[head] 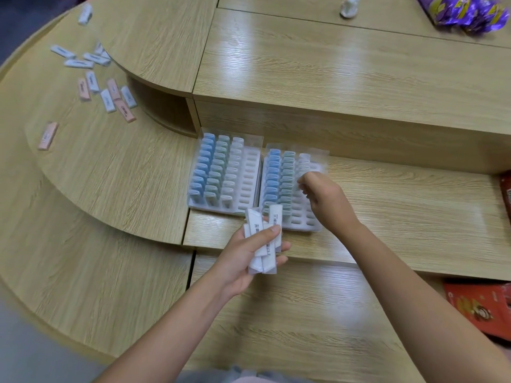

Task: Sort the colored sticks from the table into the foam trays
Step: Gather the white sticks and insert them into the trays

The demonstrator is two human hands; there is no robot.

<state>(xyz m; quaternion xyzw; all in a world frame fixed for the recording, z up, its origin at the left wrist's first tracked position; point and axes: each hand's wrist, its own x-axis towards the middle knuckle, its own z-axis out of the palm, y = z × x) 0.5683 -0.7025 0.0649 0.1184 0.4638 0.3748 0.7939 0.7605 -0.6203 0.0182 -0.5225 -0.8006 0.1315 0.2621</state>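
My left hand [246,255] grips the white sticks [276,217], their long axes pointing at the right foam tray [304,221] just beyond. My right hand [326,200] curls over the tray's white column; I cannot tell whether it holds anything.

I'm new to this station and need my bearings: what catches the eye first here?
Two white foam trays sit side by side at centre, left tray and right tray, both lined with blue, green and white sticks. Before them the left hand holds a bundle of white sticks; the right hand hovers over the right tray. Pink and white sticks lie scattered upper left.
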